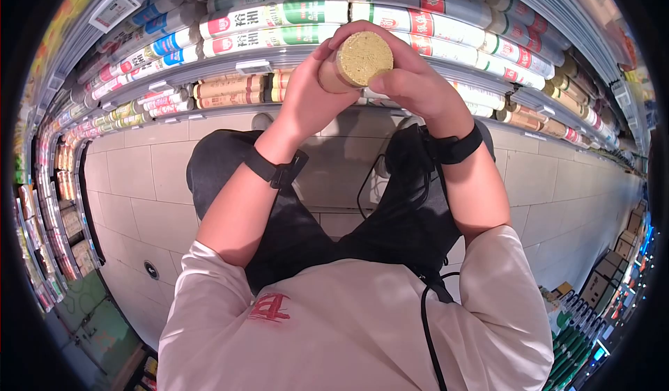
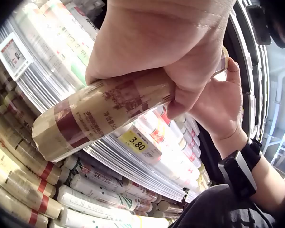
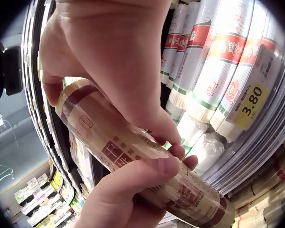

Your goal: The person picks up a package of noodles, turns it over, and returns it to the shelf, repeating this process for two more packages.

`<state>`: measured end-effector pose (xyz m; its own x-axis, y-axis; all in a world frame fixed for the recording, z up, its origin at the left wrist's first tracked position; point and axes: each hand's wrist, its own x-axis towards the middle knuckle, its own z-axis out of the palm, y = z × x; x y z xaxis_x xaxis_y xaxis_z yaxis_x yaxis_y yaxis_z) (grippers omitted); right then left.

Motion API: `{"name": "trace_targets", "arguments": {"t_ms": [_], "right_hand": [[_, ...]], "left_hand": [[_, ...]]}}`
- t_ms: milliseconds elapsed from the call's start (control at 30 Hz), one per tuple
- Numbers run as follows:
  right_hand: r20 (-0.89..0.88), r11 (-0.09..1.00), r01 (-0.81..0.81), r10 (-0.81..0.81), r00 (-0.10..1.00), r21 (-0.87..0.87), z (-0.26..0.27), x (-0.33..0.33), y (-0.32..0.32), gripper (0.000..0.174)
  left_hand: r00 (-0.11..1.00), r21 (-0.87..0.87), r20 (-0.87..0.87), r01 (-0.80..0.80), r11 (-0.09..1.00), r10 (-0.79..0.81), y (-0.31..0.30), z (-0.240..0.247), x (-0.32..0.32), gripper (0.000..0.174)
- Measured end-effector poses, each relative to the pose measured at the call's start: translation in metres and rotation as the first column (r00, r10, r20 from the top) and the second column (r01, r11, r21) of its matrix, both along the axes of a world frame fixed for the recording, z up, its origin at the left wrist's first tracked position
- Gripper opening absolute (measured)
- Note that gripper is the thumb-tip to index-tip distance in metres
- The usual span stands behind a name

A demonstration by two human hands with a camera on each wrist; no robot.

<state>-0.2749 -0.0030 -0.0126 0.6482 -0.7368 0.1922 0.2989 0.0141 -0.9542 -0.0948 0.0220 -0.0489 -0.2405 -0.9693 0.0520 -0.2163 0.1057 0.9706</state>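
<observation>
A cylindrical pack of dried noodles (image 1: 366, 58) is held in both hands in front of the shelves. Its tan wrapper has dark red bands and printing, and the yellowish noodle end faces up toward the head camera. My left hand (image 1: 313, 95) grips the pack's side; in the right wrist view the left thumb (image 3: 156, 167) lies across the wrapper. My right hand (image 1: 421, 88) curls round the pack close to its upper end, thumb at the rim. In the left wrist view the pack (image 2: 102, 111) slants below the left palm, its far end sticking out.
Shelves hold rows of white noodle packs (image 1: 279, 37) with red and green bands, and tan packs (image 2: 23, 156) lower down. Price tags reading 3.80 (image 3: 251, 105) line the shelf edge. Green-handled items (image 1: 575, 349) stand at lower right. A cable (image 1: 428, 335) hangs along the person's body.
</observation>
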Motion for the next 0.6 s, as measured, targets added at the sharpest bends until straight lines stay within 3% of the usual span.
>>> {"name": "trace_targets", "arguments": {"t_ms": [200, 300, 600], "right_hand": [[0.036, 0.999, 0.029, -0.03, 0.999, 0.031, 0.0018, 0.0025, 0.0031, 0.054], [0.009, 0.981, 0.029, -0.031, 0.999, 0.193, -0.0026, 0.0006, 0.0036, 0.063], [0.003, 0.988, 0.009, -0.01, 1.0, 0.155, 0.0012, 0.0008, 0.003, 0.059]], "left_hand": [[1.0, 0.04, -0.028, 0.005, 0.999, -0.004, -0.0007, -0.0015, -0.0001, 0.068], [0.999, 0.05, -0.042, -0.001, 0.999, 0.003, -0.0005, -0.0027, -0.0009, 0.068], [1.0, 0.03, -0.029, 0.0, 1.0, 0.001, -0.0007, -0.003, 0.0004, 0.063]]}}
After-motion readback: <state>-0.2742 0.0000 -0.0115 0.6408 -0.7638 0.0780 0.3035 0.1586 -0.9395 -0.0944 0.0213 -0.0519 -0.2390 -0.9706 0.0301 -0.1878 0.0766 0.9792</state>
